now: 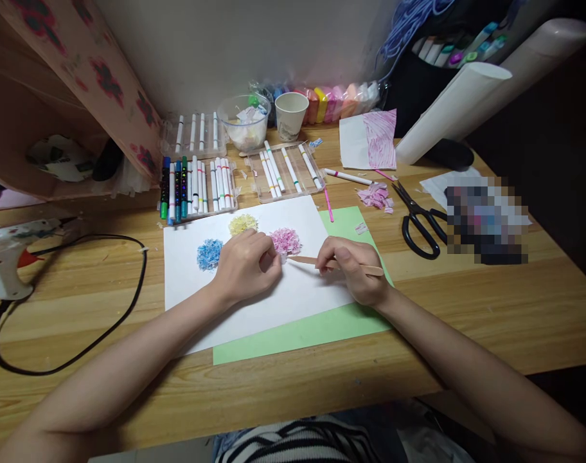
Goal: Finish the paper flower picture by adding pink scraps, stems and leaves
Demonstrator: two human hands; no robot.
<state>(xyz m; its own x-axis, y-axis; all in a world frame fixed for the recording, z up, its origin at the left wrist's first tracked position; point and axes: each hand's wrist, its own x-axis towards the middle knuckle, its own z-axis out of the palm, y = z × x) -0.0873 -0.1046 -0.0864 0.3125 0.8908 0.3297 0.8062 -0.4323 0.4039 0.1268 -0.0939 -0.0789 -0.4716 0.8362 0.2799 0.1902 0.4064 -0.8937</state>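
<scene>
From the head camera, the left hand [247, 263] rests on a white sheet [274, 308] with its fingers bunched together at the lower edge of a pink cluster of paper shreds [286, 241]. I cannot tell whether they pinch a scrap. The right hand [351, 267] is clamped around a wooden stick [303, 260], whose tip points at the left fingertips, just beside that pink cluster. A blue cluster [209, 253] and a yellow cluster [243, 224] lie close around the left hand. The sheet overlaps a green paper [312, 334] on the table [466, 302].

Risks, as I judge them: the stick tip could rake shreds out of the pink cluster, and the left hand could brush the blue or yellow shreds apart. The white sheet may also slide on the green paper if pushed sideways.
</scene>
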